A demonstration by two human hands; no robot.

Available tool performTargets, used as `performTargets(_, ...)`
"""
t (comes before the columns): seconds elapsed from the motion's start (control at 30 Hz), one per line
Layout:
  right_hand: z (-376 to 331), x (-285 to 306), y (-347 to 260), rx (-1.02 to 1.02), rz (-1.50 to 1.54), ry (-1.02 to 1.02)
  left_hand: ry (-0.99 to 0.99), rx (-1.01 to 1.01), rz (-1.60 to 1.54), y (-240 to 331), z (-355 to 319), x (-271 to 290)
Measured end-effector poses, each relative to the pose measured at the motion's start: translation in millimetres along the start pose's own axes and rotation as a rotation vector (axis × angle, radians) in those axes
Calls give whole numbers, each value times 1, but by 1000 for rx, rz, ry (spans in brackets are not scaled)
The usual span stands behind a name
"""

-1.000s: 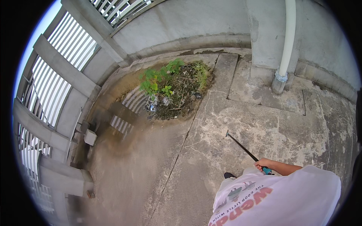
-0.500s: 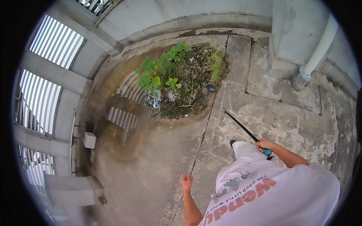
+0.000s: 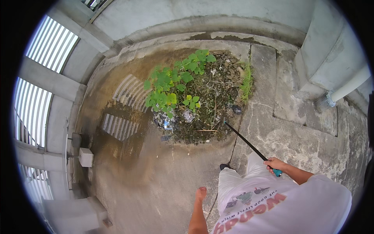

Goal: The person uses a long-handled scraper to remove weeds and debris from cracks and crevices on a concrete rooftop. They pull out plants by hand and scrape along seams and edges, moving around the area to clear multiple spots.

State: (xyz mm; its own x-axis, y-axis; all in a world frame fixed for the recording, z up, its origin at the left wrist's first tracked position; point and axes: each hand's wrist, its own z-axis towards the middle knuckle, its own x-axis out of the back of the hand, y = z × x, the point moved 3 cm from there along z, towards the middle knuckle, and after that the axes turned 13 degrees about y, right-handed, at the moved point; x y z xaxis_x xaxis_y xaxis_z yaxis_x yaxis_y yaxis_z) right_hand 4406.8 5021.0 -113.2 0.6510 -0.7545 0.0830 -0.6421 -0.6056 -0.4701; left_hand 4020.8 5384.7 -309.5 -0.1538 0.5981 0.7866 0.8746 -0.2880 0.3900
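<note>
My right hand (image 3: 274,163) is wrapped round a slim black pole (image 3: 251,145) with a teal handle and a small teal tip. The pole slants forward and left, and its tip shows over the near right edge of a heap of soil and debris (image 3: 212,113). Whether the tip touches the heap, I cannot tell. Green leafy plants (image 3: 171,80) grow on the heap's left side, and a tuft of grass (image 3: 246,84) on its right. My left hand (image 3: 201,194) hangs low over the concrete floor with its fingers curled, and nothing shows in it.
Bits of litter (image 3: 167,124) lie at the heap's near left edge. A white pipe (image 3: 350,84) meets the floor by the wall at right. Slatted openings (image 3: 33,111) line the left wall, with a small pale box (image 3: 86,157) below. Sunlit stripes fall on damp, stained floor.
The heap and plants appear nearer and lower in view. The pole's tip has gone from over the bare concrete to the heap's edge. My left hand has shifted slightly right and down.
</note>
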Motion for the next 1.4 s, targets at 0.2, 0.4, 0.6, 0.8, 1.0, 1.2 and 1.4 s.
performTargets(0.2, 36, -33, -64, -13, 16, 5, -3, -318, 206, 209, 205, 114)
performTargets(0.4, 102, -38, -118, -6, -4, 39, 10, -567, 551, 355, 396, 128)
performTargets(0.6, 153, -48, -143, -142, -218, 57, -48, -708, 1003, 439, 598, 99)
performTargets(0.8, 203, -110, -120, -481, -350, 244, 88, -714, 1312, 432, 821, 51)
performTargets(1.0, 208, -192, -108, -397, -401, 349, 503, -731, 1412, 326, 1005, 140)
performTargets(1.2, 159, -231, -34, -110, -632, 671, 511, -803, 1520, 296, 989, 83)
performTargets(1.4, 198, -231, -86, -198, -513, 547, 185, -370, -449, 122, 961, 53)
